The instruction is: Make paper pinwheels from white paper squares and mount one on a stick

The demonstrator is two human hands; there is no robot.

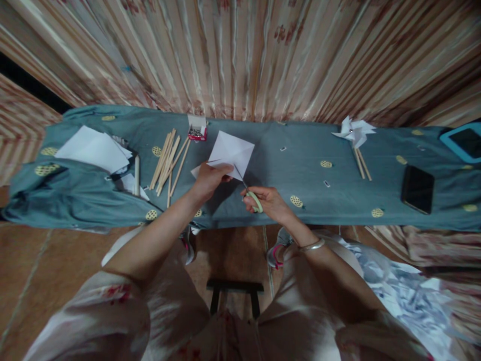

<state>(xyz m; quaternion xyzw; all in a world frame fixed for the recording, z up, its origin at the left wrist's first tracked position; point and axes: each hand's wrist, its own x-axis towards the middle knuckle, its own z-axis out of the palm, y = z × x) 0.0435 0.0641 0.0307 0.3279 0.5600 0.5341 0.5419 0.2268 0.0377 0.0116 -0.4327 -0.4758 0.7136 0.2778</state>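
Observation:
Between thumb and fingers, my left hand (213,176) grips a square sheet of white paper (232,148) by its lower left side, above the table. Faint crease lines run across the sheet. My right hand (267,201) holds a pair of scissors (256,200) with pale green handles. Their blades reach up to the sheet's lower corner, close to my left fingertips. Whether the blades are parted or closed is hard to make out. Behind my left hand, another pale paper edge pokes out to the left.
On the green tablecloth (311,150) lie a paper stack (92,150), wooden sticks (165,163), a small red box of metal pins (197,131), and a white rod (137,175). Rightward are paper pinwheels (355,133) on sticks, a black phone (418,189) and a blue-framed device (466,143).

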